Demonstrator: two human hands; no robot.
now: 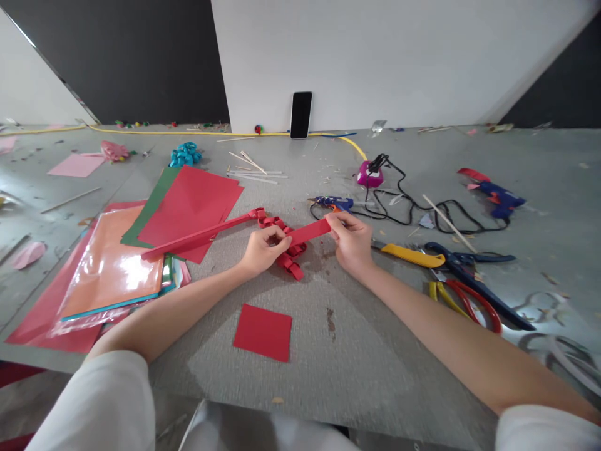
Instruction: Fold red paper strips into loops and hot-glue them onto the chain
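A short red paper strip [310, 232] is stretched between my two hands above the table. My left hand [265, 250] pinches its left end, and my right hand [350, 243] pinches the right end. Just behind and below the strip lies a cluster of curled red paper loops [292, 269], partly hidden by my left hand. A long red paper-wrapped stick [201, 235] runs leftward from beside the loops, across the sheets. On the table in front of me rests a red paper rectangle [263, 333].
Red sheets [192, 200] and a plastic-wrapped orange pack [117, 263] lie left. Beyond my hands are a blue glue gun [333, 203], a purple socket block [370, 174] with black cable and an upright phone [301, 115]. A yellow cutter [410, 254] and red-handled scissors [474, 304] lie right.
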